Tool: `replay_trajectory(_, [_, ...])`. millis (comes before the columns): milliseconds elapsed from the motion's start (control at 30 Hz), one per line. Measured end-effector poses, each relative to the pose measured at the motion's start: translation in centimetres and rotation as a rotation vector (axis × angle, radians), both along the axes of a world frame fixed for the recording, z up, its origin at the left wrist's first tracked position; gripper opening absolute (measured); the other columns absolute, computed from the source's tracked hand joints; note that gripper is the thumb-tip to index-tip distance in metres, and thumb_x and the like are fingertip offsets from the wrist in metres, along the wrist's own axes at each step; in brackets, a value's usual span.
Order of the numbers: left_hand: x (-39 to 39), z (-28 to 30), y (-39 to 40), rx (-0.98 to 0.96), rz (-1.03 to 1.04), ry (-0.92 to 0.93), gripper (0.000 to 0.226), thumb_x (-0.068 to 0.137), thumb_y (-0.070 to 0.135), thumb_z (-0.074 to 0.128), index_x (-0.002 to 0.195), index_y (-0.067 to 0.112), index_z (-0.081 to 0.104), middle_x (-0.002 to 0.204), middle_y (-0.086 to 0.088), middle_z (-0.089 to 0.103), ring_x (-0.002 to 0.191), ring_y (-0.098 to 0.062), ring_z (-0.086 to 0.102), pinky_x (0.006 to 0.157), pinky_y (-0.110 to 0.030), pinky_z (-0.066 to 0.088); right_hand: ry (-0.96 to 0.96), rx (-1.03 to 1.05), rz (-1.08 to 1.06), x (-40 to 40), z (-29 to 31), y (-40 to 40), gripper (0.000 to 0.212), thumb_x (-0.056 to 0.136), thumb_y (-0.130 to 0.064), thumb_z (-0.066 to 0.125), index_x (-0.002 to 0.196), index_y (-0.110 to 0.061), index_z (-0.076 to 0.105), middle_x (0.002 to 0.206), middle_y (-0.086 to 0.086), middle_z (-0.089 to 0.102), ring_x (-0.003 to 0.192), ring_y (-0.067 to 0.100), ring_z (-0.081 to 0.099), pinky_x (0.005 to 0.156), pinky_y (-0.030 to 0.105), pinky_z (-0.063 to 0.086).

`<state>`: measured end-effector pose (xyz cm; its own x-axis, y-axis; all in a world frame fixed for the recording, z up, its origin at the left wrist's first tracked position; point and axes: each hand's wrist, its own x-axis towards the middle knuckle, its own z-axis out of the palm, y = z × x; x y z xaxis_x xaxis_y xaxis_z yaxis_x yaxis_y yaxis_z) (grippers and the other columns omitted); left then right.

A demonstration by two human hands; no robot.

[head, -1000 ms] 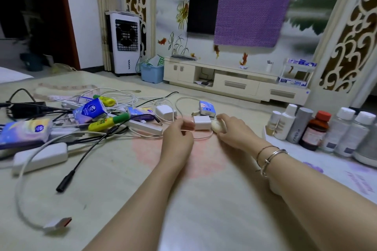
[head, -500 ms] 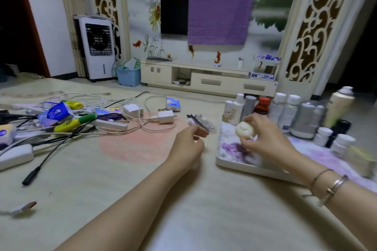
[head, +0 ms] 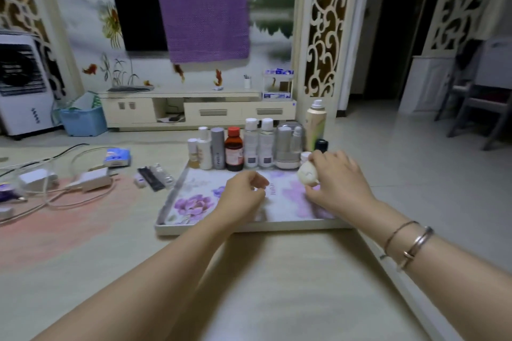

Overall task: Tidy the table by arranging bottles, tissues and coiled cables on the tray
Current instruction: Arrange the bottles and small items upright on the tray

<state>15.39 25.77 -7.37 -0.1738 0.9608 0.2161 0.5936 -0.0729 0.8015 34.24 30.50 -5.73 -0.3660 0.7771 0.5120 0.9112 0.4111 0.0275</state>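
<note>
- the fingers [head: 314, 194] of the right hand [head: 339, 183] curl round a small white coiled cable [head: 307, 176], thumb below it and the other fingers above and behind.
- the coiled cable sits at the left side of that hand, over the right part of the tray [head: 166, 203], just in front of the row of bottles [head: 234, 149]; whether it touches the tray floor cannot be told.
- the right forearm reaches in from the lower right, two bracelets [head: 410, 243] on the wrist, back of the hand up.
- the left hand [head: 243, 196] is loosely curled over the middle of the tray, fingertips tucked toward the thumb; it seems to hold nothing, though blur hides the tips.
- the left forearm runs in from the lower left across the table [head: 277, 285].
- left of the tray, on the table, lie a tissue pack [head: 117, 157], white chargers [head: 91, 180] and loose cables [head: 55, 199].
</note>
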Motion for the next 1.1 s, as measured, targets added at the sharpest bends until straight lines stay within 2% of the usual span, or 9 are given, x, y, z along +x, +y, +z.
replay_trajectory(167, [2.8, -0.9, 2.7, -0.092, -0.074, -0.064, 0.032, 0.091, 0.004, 0.053, 0.121, 0.01, 0.06, 0.118, -0.009, 0.065, 0.108, -0.021, 0.061, 0.09, -0.023, 0.045, -0.055, 0.06, -0.007, -0.4, -0.1, 1.7, 0.043, 0.08, -0.038, 0.059, 0.117, -0.017, 0.047, 0.108, 0.003, 0.056, 0.104, 0.025, 0.042, 0.079, 0.035, 0.031])
replay_trajectory(267, [3.4, -0.8, 3.7, -0.114, -0.071, -0.133, 0.037, 0.093, 0.01, 0.055, 0.13, 0.013, 0.055, 0.122, -0.009, 0.064, 0.11, -0.019, 0.061, 0.087, -0.02, 0.042, -0.038, 0.046, -0.008, -1.0, -0.1, 2.1, 0.041, 0.081, -0.038, 0.059, 0.114, -0.017, 0.048, 0.108, 0.004, 0.056, 0.104, 0.026, 0.042, 0.079, 0.034, 0.03])
replay_trajectory(367, [4.2, -0.6, 4.2, -0.122, -0.115, -0.322, 0.038, 0.093, 0.011, 0.057, 0.13, 0.008, 0.054, 0.117, -0.013, 0.067, 0.101, -0.018, 0.065, 0.08, -0.016, 0.047, 0.061, -0.007, 0.045, -1.1, 0.2, 2.3, 0.042, 0.081, -0.039, 0.062, 0.114, -0.016, 0.049, 0.11, 0.004, 0.055, 0.105, 0.026, 0.043, 0.082, 0.034, 0.034])
replay_trajectory(533, [4.5, -0.7, 4.3, -0.076, -0.162, -0.458, 0.028, 0.097, 0.019, 0.05, 0.122, 0.008, 0.058, 0.103, -0.008, 0.068, 0.084, -0.009, 0.062, 0.092, -0.025, 0.048, 0.207, -0.12, 0.161, -1.2, 0.1, 1.4, 0.042, 0.083, -0.034, 0.066, 0.116, -0.015, 0.049, 0.113, 0.002, 0.057, 0.103, 0.024, 0.047, 0.086, 0.034, 0.037])
replay_trajectory(700, [4.8, -0.6, 4.3, -0.073, -0.153, -0.437, 0.028, 0.094, 0.019, 0.056, 0.12, 0.01, 0.058, 0.094, -0.001, 0.066, 0.071, 0.0, 0.059, 0.071, -0.01, 0.045, 0.179, -0.103, 0.141, -0.7, 0.0, 1.1, 0.041, 0.082, -0.039, 0.065, 0.113, -0.016, 0.05, 0.111, 0.0, 0.059, 0.103, 0.022, 0.045, 0.085, 0.032, 0.033])
replay_trajectory(867, [5.5, -0.6, 4.9, -0.088, -0.115, -0.419, 0.031, 0.092, 0.02, 0.062, 0.121, 0.013, 0.055, 0.107, -0.011, 0.066, 0.074, -0.003, 0.056, 0.053, -0.004, 0.04, 0.121, -0.138, 0.125, 0.8, 0.0, 1.2, 0.04, 0.083, -0.041, 0.065, 0.114, -0.02, 0.052, 0.114, -0.004, 0.056, 0.107, 0.021, 0.04, 0.086, 0.033, 0.031])
replay_trajectory(933, [5.5, -0.7, 5.3, -0.084, -0.097, -0.403, 0.031, 0.092, 0.022, 0.061, 0.122, 0.014, 0.055, 0.113, -0.011, 0.066, 0.083, -0.009, 0.059, 0.062, -0.01, 0.043, 0.109, -0.142, 0.118, 1.3, 0.1, 1.3, 0.044, 0.082, -0.042, 0.066, 0.119, -0.022, 0.051, 0.116, -0.004, 0.053, 0.11, 0.02, 0.038, 0.086, 0.032, 0.029])
replay_trajectory(1000, [5.2, -0.9, 6.0, -0.078, -0.053, -0.313, 0.031, 0.093, 0.025, 0.06, 0.123, 0.019, 0.057, 0.118, -0.009, 0.065, 0.105, -0.018, 0.058, 0.085, -0.022, 0.045, 0.108, -0.135, 0.108, 1.4, 0.3, 1.4, 0.049, 0.082, -0.041, 0.065, 0.125, -0.022, 0.05, 0.118, -0.003, 0.051, 0.113, 0.021, 0.037, 0.087, 0.03, 0.027])
replay_trajectory(1100, [4.9, -1.3, 7.2, -0.12, 0.046, -0.112, 0.04, 0.094, 0.031, 0.054, 0.133, 0.027, 0.051, 0.124, -0.006, 0.062, 0.127, -0.027, 0.042, 0.108, -0.034, 0.031, 0.097, -0.093, 0.077, 1.5, 0.4, 1.5, 0.047, 0.084, -0.033, 0.064, 0.126, -0.023, 0.048, 0.121, -0.001, 0.049, 0.115, 0.023, 0.036, 0.091, 0.031, 0.029])
